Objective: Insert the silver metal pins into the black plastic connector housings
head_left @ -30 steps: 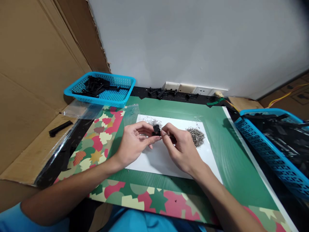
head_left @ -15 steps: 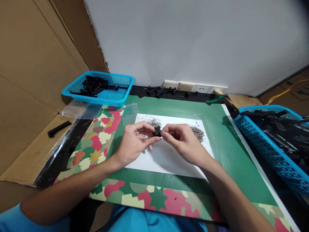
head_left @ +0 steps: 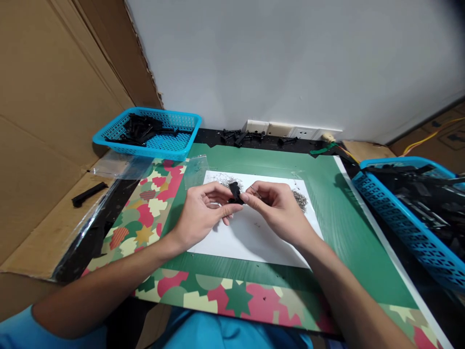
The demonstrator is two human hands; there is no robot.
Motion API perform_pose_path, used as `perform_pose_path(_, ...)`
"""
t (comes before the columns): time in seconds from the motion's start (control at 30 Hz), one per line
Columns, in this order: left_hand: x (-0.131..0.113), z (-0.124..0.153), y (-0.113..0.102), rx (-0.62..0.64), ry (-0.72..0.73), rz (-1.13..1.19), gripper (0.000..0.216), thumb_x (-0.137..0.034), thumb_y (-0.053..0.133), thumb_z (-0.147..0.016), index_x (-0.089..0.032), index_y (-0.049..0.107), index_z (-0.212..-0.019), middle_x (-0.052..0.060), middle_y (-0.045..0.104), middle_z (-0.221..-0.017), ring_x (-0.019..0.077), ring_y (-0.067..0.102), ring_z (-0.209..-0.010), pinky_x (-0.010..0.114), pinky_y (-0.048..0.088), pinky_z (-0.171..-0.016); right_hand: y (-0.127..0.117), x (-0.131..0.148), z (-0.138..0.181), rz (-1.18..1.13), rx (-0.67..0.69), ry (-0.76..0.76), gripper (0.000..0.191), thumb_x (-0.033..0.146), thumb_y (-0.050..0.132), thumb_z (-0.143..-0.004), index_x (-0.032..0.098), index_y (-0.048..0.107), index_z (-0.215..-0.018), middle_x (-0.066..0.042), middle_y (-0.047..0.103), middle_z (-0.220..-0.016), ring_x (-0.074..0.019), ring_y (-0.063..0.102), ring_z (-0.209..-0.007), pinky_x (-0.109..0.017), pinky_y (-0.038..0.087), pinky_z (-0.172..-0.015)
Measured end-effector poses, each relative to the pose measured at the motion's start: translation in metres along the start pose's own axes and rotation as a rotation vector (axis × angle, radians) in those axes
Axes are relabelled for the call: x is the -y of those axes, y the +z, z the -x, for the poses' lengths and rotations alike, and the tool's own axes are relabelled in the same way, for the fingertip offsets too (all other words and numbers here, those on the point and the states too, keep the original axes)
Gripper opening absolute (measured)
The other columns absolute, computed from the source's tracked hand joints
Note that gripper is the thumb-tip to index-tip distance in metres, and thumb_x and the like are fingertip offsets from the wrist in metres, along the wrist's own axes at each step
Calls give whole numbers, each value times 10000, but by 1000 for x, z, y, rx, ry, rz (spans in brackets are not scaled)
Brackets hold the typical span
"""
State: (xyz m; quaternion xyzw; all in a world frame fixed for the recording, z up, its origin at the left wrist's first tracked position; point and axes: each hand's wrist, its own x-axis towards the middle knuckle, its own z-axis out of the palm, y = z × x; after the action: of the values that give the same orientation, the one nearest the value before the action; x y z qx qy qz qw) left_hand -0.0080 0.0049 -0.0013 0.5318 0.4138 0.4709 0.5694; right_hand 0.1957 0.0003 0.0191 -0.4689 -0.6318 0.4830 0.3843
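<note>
My left hand [head_left: 203,213] pinches a small black plastic part [head_left: 235,192] between thumb and fingers, over a white sheet [head_left: 250,237]. My right hand [head_left: 278,211] meets it from the right, its fingertips pinched on a thin metal pin [head_left: 255,190] and touching the black part. Two heaps of small metal pins lie on the sheet, one [head_left: 228,181] behind my left hand and one [head_left: 300,198] partly hidden behind my right hand.
A green mat [head_left: 337,228] and patterned paper [head_left: 152,203] cover the table. A blue basket [head_left: 145,133] with black parts stands back left, a larger blue basket [head_left: 410,213] on the right. Loose black parts [head_left: 240,137] lie by the wall sockets. Cardboard stands left.
My right hand shifted left and closed in on the black part. The part in my left hand has tilted more upright. The view moved slightly.
</note>
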Motion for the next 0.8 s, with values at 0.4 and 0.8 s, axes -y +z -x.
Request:
perform_pose_path(0.4, 3, -2, -2, 2, 63, 81, 348, -273, 972, -723, -131, 761, -961, 43, 750, -804, 149, 695, -627, 238, 627, -489, -4, -3, 3, 361, -288, -390, 215, 313, 578, -1083, 241, 780, -1075, -59, 642, -1000, -188, 616, -870, -335, 485, -758)
perform_pose_path(0.8, -1, 0, 1, -40, 17, 93, 350, -294, 985, -703, -98, 757, -883, 54, 754, -769, 127, 671, -529, 234, 598, -452, 13, 3, 11, 25, -612, -397, 84, 275, 687, -1024, 217, 678, -964, -36, 765, -871, -216, 792, -821, -402, 701, -775)
